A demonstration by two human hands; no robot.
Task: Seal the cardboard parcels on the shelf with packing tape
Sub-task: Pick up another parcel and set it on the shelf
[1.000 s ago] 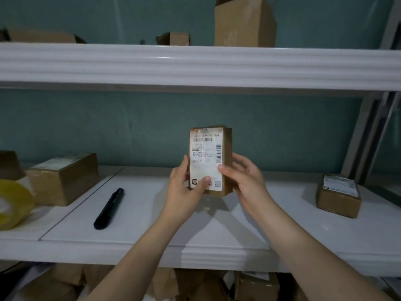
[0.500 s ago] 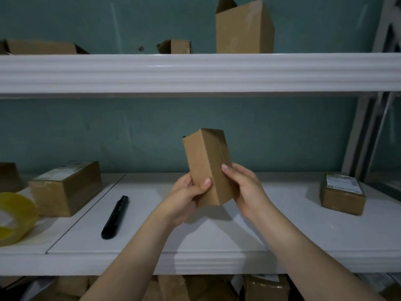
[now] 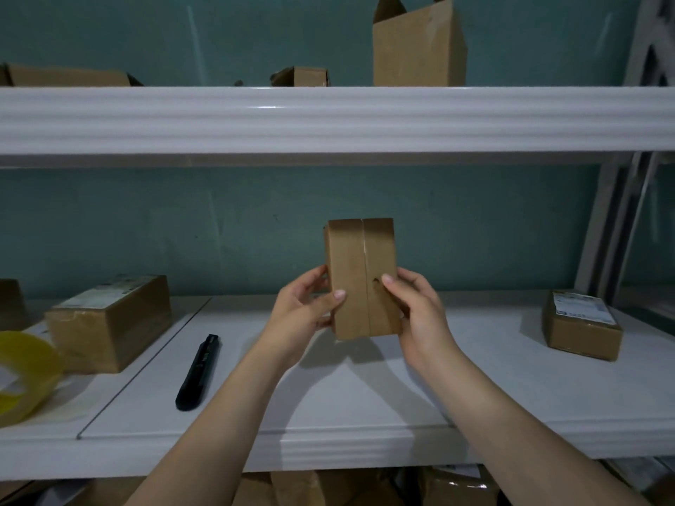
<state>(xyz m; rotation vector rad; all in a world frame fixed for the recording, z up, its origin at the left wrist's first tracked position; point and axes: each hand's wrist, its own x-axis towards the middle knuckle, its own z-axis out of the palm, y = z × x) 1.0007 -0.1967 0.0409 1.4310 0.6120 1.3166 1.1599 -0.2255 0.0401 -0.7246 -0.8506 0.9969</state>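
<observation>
A small cardboard parcel point(image 3: 359, 272) is held upright above the white shelf point(image 3: 328, 403), its flap side with a centre seam facing me. My left hand point(image 3: 305, 312) grips its left edge, thumb on the front face. My right hand point(image 3: 416, 308) grips its right edge, thumb near the seam. A yellow roll of packing tape point(image 3: 25, 374) lies at the shelf's far left. Another taped parcel point(image 3: 109, 323) with a label on top sits left of centre, and a labelled parcel point(image 3: 582, 328) sits at the right.
A black utility knife point(image 3: 199, 372) lies on the shelf between the left parcel and my hands. The upper shelf point(image 3: 328, 118) carries several cardboard boxes, one tall and open point(image 3: 418, 45). More boxes lie below the shelf. A metal upright point(image 3: 613, 228) stands at the right.
Both hands have turned the parcel round: the labelled face showed first, then a plain side, and now the seamed flap side faces me. The view has shifted slightly downward.
</observation>
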